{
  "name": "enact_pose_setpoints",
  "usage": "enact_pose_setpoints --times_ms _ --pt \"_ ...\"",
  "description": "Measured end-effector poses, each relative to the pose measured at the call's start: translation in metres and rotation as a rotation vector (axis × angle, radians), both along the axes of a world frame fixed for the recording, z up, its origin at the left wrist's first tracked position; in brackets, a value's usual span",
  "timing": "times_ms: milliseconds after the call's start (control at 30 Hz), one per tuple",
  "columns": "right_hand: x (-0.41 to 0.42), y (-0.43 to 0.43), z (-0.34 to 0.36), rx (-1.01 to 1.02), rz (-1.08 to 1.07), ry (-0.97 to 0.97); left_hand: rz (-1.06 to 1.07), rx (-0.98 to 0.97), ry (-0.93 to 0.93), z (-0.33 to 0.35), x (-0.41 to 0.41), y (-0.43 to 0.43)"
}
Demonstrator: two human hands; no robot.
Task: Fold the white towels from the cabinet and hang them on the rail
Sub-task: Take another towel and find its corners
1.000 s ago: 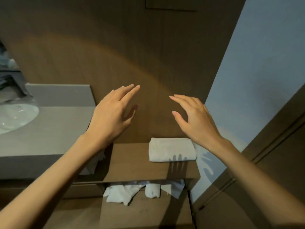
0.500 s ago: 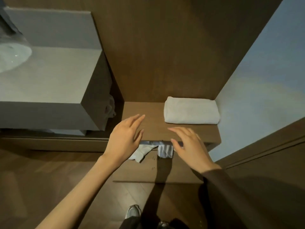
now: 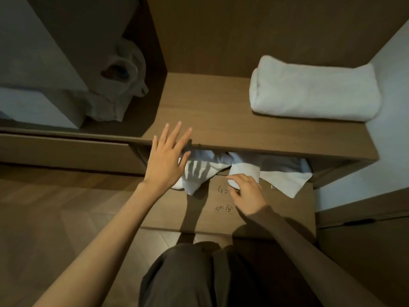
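Loose white towels (image 3: pixel 276 171) lie crumpled under the wooden shelf (image 3: pixel 205 120) and spill out over the lower board. My left hand (image 3: pixel 168 160) hovers with spread, straight fingers over the left end of the heap, at the shelf's front edge. My right hand (image 3: pixel 246 191) is lower, fingers bent, its fingertips touching a rolled part of a towel (image 3: pixel 243 170); a firm grip is not visible. A folded white towel (image 3: pixel 314 91) rests on top of the shelf at the right. No rail is in view.
A crumpled pale cloth or bag (image 3: pixel 119 85) sits in the dark recess at the left beside a grey counter block (image 3: pixel 33 63). A pale wall (image 3: pixel 389 151) bounds the right side. My knees (image 3: pixel 199 273) are below, over wooden flooring (image 3: pixel 55 207).
The view has dropped and come closer to the shelf. Both hands came down from the wall to the loose towels under the shelf; the right hand now touches one.
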State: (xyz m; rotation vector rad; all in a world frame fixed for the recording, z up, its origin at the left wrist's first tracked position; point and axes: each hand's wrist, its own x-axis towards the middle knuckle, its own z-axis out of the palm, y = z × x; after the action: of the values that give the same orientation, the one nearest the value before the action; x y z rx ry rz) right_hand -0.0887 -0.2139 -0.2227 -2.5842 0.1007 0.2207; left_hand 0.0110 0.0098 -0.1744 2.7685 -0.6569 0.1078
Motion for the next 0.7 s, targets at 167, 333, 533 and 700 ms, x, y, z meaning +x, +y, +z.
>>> enact_pose_setpoints --times_ms 167,333,533,700 --pt "0.026 -0.017 -0.106 -0.037 -0.081 -0.033 0.011 0.005 -0.129 -0.080 0.026 -0.005" --pt "0.053 -0.052 -0.178 -0.144 -0.234 -0.028 0.071 -0.048 -0.160 -0.130 0.037 -0.015" --pt "0.072 -0.076 -0.214 -0.118 -0.368 -0.024 0.099 -0.145 -0.187 -0.140 0.036 -0.024" --pt "0.082 -0.079 -0.218 -0.250 -0.320 -0.025 0.100 -0.140 -0.154 -0.142 0.037 -0.024"
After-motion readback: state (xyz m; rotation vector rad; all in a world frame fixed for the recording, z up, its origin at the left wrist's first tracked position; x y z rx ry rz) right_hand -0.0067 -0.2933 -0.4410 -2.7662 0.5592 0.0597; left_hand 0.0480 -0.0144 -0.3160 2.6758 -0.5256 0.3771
